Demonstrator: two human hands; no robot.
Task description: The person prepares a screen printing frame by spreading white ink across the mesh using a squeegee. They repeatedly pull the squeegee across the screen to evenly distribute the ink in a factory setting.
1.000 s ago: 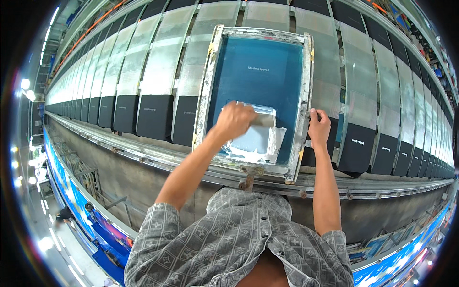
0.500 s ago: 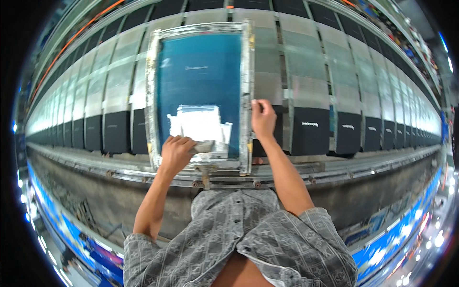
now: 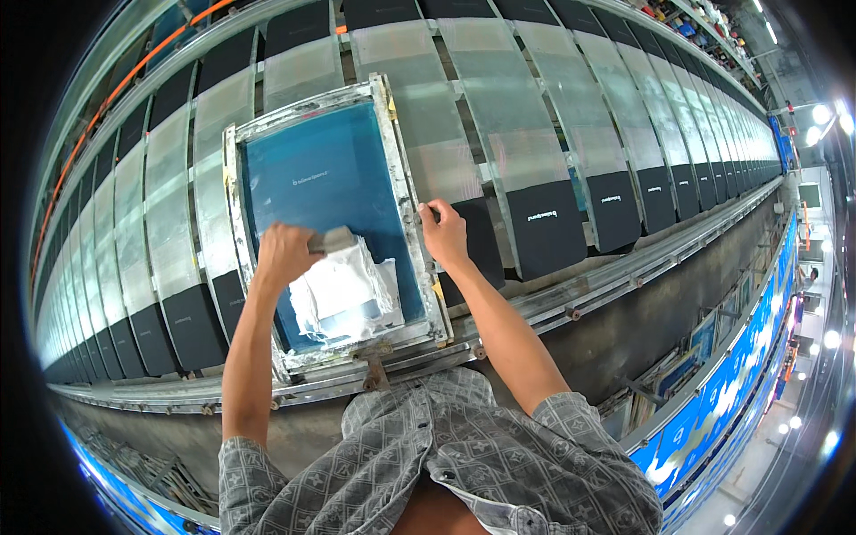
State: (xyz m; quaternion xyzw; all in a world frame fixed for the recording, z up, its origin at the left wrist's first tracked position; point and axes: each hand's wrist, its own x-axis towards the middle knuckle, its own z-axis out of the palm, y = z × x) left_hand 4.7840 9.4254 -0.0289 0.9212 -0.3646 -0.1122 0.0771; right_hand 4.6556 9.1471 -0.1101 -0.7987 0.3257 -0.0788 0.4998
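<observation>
A screen-printing frame (image 3: 235,178) with whitish, ink-smeared edges lies tilted over the pallets in front of me. Its blue mesh (image 3: 308,147) carries small pale lettering, and thick white ink (image 3: 343,290) is spread over the nearer part. My left hand (image 3: 285,253) is closed round a small grey squeegee (image 3: 333,239) at the far edge of that ink. At the frame's right side, my right hand (image 3: 445,235) has its fingers curled against the rail in a pinch. What lies under the frame is hidden.
Long rows of pallets with black fabric pieces (image 3: 539,230) run to both sides, several with white print. A metal rail (image 3: 571,308) passes along the near edge, with a bracket (image 3: 375,370) at the frame's foot. Blue panels (image 3: 695,437) stand at the lower right.
My left hand has pushed the squeegee away from me, from the near part of the white ink to its far edge. The view has turned, so the frame appears tilted and further left.
</observation>
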